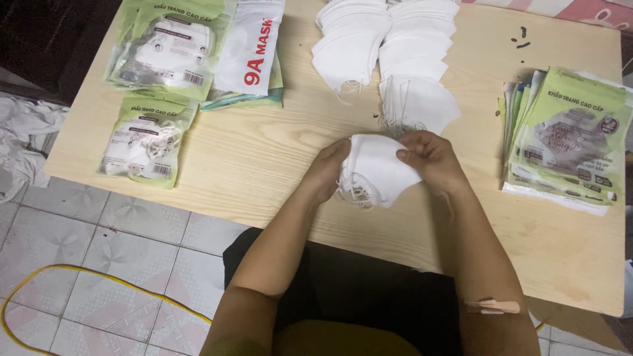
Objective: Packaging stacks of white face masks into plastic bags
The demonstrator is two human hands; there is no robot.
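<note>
White folded masks (377, 170), a small stack with ear loops hanging at its near edge, lie between the two hands just above the near middle of the wooden surface (277, 158). Head view: the left hand (324, 173) cups the stack's left edge, fingers curled around it so the layers appear to stay aligned; the right hand (428, 160) pinches the stack's upper right corner between thumb and fingertips, seemingly to steady or count the pieces. Just beyond the stack, two rows of loose white masks (386, 56) overlap like shingles toward the far edge of the surface, within easy reach of both hands. Right of the stack, well apart, a pile of flat green pouches (570, 135) rests near the surface's right edge. Left of the stack, a filled green pouch (146, 142) lies alone, and beyond it more filled pouches (175, 46) lie heaped at the far left corner, with a white pouch (254, 46) leaning on them. A yellow cord (99, 277) curves over the tiled floor (79, 244), left of and below the stack. A small pale patch (491, 306) shows on the right forearm.
</note>
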